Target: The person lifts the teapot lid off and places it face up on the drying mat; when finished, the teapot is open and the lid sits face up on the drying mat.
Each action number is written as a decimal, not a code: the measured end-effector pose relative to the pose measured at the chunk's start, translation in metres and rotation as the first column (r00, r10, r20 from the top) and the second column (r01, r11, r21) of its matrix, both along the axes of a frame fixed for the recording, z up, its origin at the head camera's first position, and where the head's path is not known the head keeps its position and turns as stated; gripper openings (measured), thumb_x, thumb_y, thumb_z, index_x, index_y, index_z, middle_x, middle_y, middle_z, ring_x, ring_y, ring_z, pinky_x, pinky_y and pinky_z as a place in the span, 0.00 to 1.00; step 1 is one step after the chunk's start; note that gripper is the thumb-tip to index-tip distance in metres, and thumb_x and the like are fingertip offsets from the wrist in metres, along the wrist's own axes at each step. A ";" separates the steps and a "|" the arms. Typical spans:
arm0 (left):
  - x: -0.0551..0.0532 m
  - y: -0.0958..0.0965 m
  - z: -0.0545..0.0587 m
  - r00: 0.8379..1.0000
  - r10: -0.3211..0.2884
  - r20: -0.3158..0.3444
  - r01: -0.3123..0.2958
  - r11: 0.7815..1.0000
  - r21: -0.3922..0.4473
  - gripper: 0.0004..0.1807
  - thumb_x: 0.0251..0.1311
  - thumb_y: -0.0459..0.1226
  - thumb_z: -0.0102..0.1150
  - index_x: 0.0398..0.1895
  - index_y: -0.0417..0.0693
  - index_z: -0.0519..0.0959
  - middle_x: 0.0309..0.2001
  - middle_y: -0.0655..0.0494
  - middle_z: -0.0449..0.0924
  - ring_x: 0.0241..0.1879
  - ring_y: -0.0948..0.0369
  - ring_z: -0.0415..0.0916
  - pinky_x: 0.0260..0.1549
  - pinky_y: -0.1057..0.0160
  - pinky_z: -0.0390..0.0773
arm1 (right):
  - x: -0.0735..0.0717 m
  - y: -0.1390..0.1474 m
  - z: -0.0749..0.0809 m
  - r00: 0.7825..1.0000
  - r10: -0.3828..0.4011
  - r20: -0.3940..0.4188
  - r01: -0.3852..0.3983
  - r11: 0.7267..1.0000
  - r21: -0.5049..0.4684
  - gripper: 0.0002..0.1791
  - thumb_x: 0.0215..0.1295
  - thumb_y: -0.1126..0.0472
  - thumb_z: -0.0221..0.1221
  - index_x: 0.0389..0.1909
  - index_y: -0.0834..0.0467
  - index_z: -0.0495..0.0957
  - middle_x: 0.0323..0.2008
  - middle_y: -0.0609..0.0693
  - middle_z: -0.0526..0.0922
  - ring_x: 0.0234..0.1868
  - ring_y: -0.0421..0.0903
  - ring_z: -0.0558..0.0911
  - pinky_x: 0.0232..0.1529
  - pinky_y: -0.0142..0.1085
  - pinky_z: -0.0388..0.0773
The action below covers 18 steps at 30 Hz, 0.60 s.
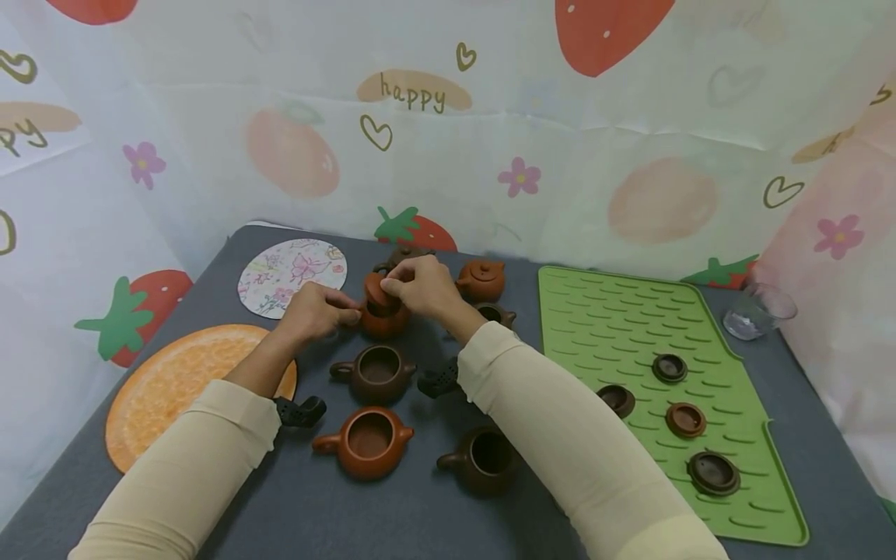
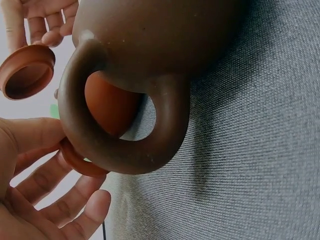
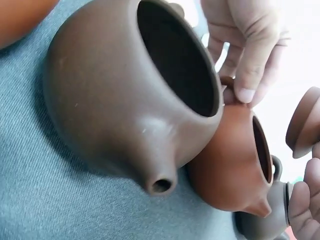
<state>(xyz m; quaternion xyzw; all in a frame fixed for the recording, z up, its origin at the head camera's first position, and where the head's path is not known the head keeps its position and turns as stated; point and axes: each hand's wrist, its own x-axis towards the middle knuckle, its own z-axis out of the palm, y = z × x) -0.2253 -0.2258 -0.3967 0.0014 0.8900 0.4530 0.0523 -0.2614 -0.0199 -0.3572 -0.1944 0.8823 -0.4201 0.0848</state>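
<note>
In the head view a small orange-red teapot (image 1: 383, 322) stands on the dark cloth toward the back. My left hand (image 1: 313, 313) pinches its handle between thumb and fingers, as the right wrist view also shows. Fingers of my right hand (image 1: 428, 288) hold the orange-red lid (image 1: 376, 290), tilted over the pot's opening. In the right wrist view this lid (image 3: 303, 125) is apart from the teapot's open rim. A brown open teapot (image 1: 379, 375) stands just in front, and its loop handle (image 2: 75, 105) partly hides the orange-red pot in the left wrist view.
Other open pots stand nearer, an orange-red teapot (image 1: 369, 447) and a dark one (image 1: 486, 463). Behind my right hand is a lidded teapot (image 1: 481, 281). Several loose lids lie on a green mat (image 1: 616, 311), a glass (image 1: 759, 313) beside it. Round mats (image 1: 189, 381) lie left.
</note>
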 end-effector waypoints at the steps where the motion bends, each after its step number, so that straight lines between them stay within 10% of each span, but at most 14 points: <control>1: 0.000 0.000 0.000 1.000 0.000 0.001 0.000 1.000 -0.002 0.10 0.58 0.33 0.66 0.40 0.34 0.85 0.35 0.46 0.84 0.34 0.54 0.76 0.28 0.61 0.73 | 0.001 0.000 0.001 1.000 -0.003 0.008 0.003 1.000 -0.015 0.09 0.67 0.52 0.61 0.35 0.53 0.84 0.33 0.45 0.81 0.32 0.45 0.78 0.30 0.37 0.74; 8: 0.001 0.000 0.000 1.000 -0.002 0.000 0.002 1.000 -0.004 0.10 0.59 0.33 0.65 0.41 0.35 0.86 0.37 0.46 0.83 0.35 0.54 0.75 0.29 0.61 0.73 | 0.003 0.001 0.005 0.996 0.001 0.087 0.014 0.984 -0.176 0.09 0.67 0.55 0.61 0.35 0.57 0.83 0.31 0.50 0.81 0.33 0.50 0.80 0.32 0.40 0.77; 18: 0.001 0.001 0.000 1.000 0.007 0.006 -0.007 1.000 -0.017 0.08 0.60 0.33 0.64 0.39 0.37 0.86 0.33 0.47 0.83 0.36 0.51 0.76 0.28 0.60 0.73 | 0.001 0.004 0.007 0.954 0.065 0.291 0.084 0.878 -0.471 0.05 0.65 0.64 0.61 0.36 0.64 0.78 0.36 0.57 0.80 0.35 0.58 0.79 0.46 0.51 0.77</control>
